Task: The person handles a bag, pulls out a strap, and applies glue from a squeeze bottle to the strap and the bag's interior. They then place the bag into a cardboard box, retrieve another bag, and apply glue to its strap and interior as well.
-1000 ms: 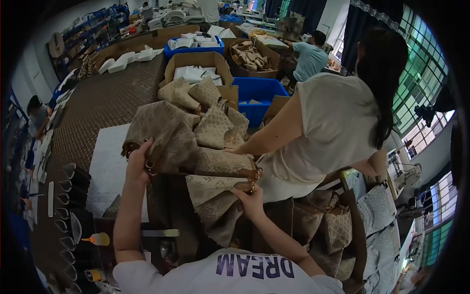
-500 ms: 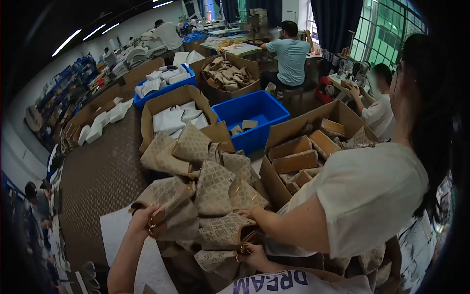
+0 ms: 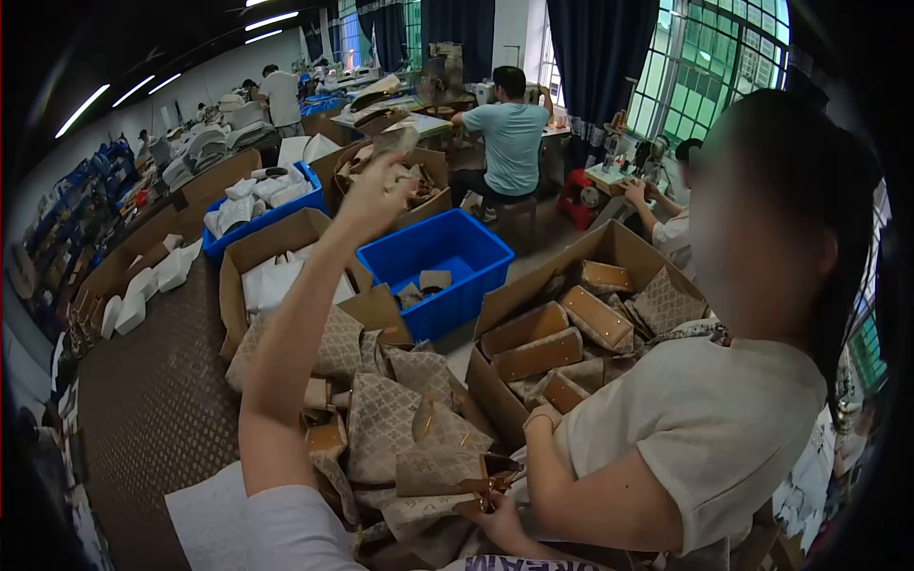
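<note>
Patterned bag gripped low, a small piece held high

The patterned bag [image 3: 443,471] lies on the heap at the near edge of the bench [image 3: 157,409], its strap end clasped by the right hand [image 3: 497,519]. The left hand [image 3: 373,190] is up in the air, clenched on a small beige piece [image 3: 396,141]. A co-worker's hand [image 3: 538,419] is just beside the heap, by the cardboard box [image 3: 495,309].

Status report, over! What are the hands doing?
Left hand raised, grip unclear. Right hand low, gripping patterned bag. Co-worker's arm close beside it.

Open air surrounded the raised left hand [image 3: 373,190]. Heaped beige patterned fabric bags [image 3: 386,423] and a co-worker's bare forearm [image 3: 581,476] hemmed the right hand [image 3: 492,511].
</note>
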Demonstrator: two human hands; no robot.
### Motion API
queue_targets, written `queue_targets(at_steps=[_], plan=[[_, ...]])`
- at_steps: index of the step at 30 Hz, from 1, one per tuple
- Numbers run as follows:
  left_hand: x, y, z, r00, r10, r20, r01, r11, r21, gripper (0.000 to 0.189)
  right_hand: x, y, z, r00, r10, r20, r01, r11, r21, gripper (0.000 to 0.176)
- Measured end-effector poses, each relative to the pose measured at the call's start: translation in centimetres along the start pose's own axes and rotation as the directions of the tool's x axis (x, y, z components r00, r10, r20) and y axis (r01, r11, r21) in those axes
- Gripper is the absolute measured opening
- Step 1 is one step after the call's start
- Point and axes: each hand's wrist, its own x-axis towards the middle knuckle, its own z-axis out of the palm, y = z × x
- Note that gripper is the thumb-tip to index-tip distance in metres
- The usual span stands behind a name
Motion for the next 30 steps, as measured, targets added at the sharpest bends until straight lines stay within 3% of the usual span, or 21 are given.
queue_targets(at_steps=[1, 2, 3, 4, 6, 7, 8, 9, 11, 12, 13, 14, 15, 18, 21, 23, 25, 26, 28, 29, 30], plan=[[-4.7, 1.7, 0.8, 0.971, 0.053, 0.231, -0.041, 0.998, -0.055, 0.051, 0.4, 0.2, 0.0, 1.000, -0.007, -0.012, 0.007, 1.000, -0.016, 0.022], [-9.5, 4.5, 1.0, 0.857, 0.201, 0.475, -0.143, 0.977, -0.156, 0.058, 0.5, 0.2, 0.0, 1.000, -0.005, -0.024, 0.005, 1.000, -0.022, 0.022], [-13.9, 5.9, 1.2, 0.686, 0.251, 0.683, -0.172, 0.968, -0.182, 0.077, 0.8, -0.2, 0.0, 0.999, -0.002, -0.037, 0.001, 1.000, -0.027, 0.022], [-18.6, 6.4, 1.9, 0.518, 0.193, 0.833, -0.236, 0.969, -0.077, 0.105, 0.9, -1.2, 0.0, 1.000, -0.018, -0.026, 0.018, 1.000, 0.002, 0.022], [-26.2, 7.6, 3.4, 0.341, 0.022, 0.940, -0.199, 0.979, 0.050, 0.124, 1.3, -3.5, -0.1, 0.998, -0.057, -0.006, 0.057, 0.997, 0.058, 0.023], [-28.7, 7.6, 4.0, 0.379, -0.027, 0.925, -0.143, 0.986, 0.088, 0.126, 1.6, -3.2, 0.1, 0.996, -0.083, 0.037, 0.075, 0.981, 0.181, 0.024], [-30.9, 7.6, 4.4, 0.413, -0.077, 0.907, -0.073, 0.990, 0.117, 0.129, 2.0, -2.6, 0.3, 0.996, -0.083, 0.041, 0.077, 0.989, 0.129, 0.028], [-32.0, 7.5, 3.7, 0.527, -0.081, 0.846, -0.082, 0.986, 0.145, 0.121, 1.8, -2.3, 0.5, 0.996, -0.074, 0.049, 0.071, 0.995, 0.073, 0.033], [-33.9, 7.6, 3.5, 0.498, -0.214, 0.840, 0.167, 0.975, 0.149, 0.115, 2.3, -2.4, 1.2, 0.971, -0.230, 0.073, 0.228, 0.973, 0.031, 0.030], [-34.9, 7.8, 2.9, 0.645, -0.159, 0.747, 0.158, 0.985, 0.073, 0.106, 2.7, -1.0, 1.5, 0.950, -0.300, 0.088, 0.301, 0.954, 0.009, 0.030], [-36.0, 7.9, 2.8, 0.684, -0.284, 0.672, 0.269, 0.954, 0.129, 0.093, 2.6, -1.6, 2.0, 0.964, -0.234, 0.128, 0.229, 0.972, 0.053, 0.031], [-36.6, 8.2, 2.8, 0.643, -0.448, 0.622, 0.324, 0.894, 0.309, 0.072, 1.8, -4.6, 2.0, 0.972, -0.190, 0.142, 0.195, 0.981, -0.022, 0.033], [-38.4, 7.1, 3.3, 0.723, -0.423, 0.546, 0.321, 0.906, 0.277, 0.056, 1.7, -5.8, 2.1, 0.977, -0.073, 0.199, 0.081, 0.996, -0.033, 0.035], [-40.0, 5.3, 2.0, 0.699, -0.559, 0.447, 0.472, 0.829, 0.299, 0.042, 0.8, -5.1, 2.3, 0.983, -0.031, 0.182, 0.027, 0.999, 0.025, 0.035], [-41.3, 3.9, -2.0, 0.636, -0.726, 0.263, 0.723, 0.679, 0.129, 0.041, 0.0, -3.5, 0.4, 0.999, -0.004, 0.049, -0.002, 0.993, 0.116, 0.028], [-44.2, 1.1, -4.4, 0.297, -0.894, 0.335, 0.955, 0.271, -0.123, 0.037, -0.3, 0.3, -0.9, 0.990, -0.100, -0.102, 0.114, 0.983, 0.146, 0.023], [-46.6, -0.2, -6.3, 0.067, -0.853, 0.517, 0.905, -0.166, -0.392, 0.032, -1.2, 0.9, -1.7, 0.976, -0.128, -0.177, 0.150, 0.981, 0.119, 0.019], [-46.7, -0.5, -6.2, 0.042, -0.843, 0.536, 0.851, -0.251, -0.461, 0.031, -1.8, 0.2, -1.8, 0.968, -0.154, -0.197, 0.171, 0.983, 0.072, 0.017], [-46.3, -1.4, -5.8, -0.003, -0.814, 0.581, 0.710, -0.411, -0.572, 0.030, -2.0, 0.5, -1.4, 0.987, 0.008, -0.159, 0.025, 0.978, 0.205, 0.012], [-45.1, -2.2, -5.6, -0.018, -0.795, 0.607, 0.623, -0.483, -0.615, 0.029, -1.7, 0.4, -1.4, 0.989, 0.005, -0.151, 0.023, 0.982, 0.186, 0.011], [-43.2, -3.1, -5.3, -0.045, -0.819, 0.572, 0.715, -0.426, -0.555, 0.029, -1.3, 0.2, -1.4, 0.990, 0.005, -0.143, 0.020, 0.985, 0.169, 0.010]])
